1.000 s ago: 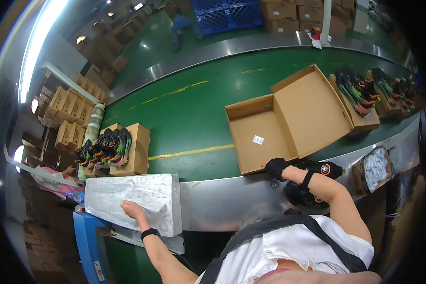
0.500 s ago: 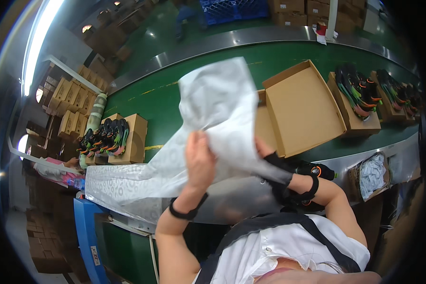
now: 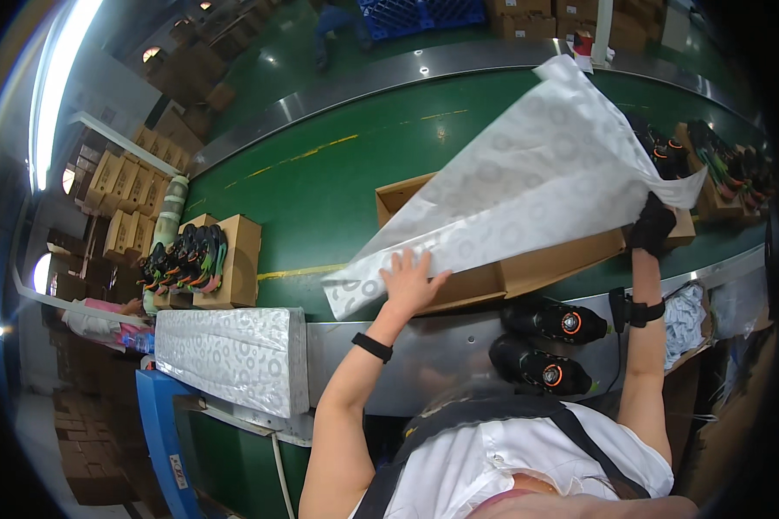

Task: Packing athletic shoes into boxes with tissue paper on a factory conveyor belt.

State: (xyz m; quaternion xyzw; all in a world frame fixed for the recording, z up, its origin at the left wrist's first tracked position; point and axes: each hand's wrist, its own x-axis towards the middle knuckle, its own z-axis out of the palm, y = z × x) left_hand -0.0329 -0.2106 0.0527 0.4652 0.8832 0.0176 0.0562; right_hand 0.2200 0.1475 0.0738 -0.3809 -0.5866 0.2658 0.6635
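Note:
A white sheet of tissue paper [image 3: 502, 173] with grey ring prints is stretched over an open brown shoebox [image 3: 563, 264], hiding much of it. My left hand [image 3: 409, 281] lies on the paper's near left part, fingers spread. Over at the paper's right side, my right hand [image 3: 652, 227], in a black glove, grips its edge; the fingertips are hard to make out. Two black shoes with orange rings, an upper shoe [image 3: 556, 320] and a lower shoe [image 3: 541, 365], rest on the metal ledge between my arms.
A stack of printed tissue paper [image 3: 229, 355] sits on the ledge at left. Shoes on boxes [image 3: 234, 259] stand left on the green belt [image 3: 312, 199], with more shoes [image 3: 727, 164] at right. A carton of crumpled paper [image 3: 685, 320] is near my right arm.
The sheet has come away from the left stack and been spread rightward over the shoebox. My left hand has opened; my right hand has moved right and away, uncovering the two shoes.

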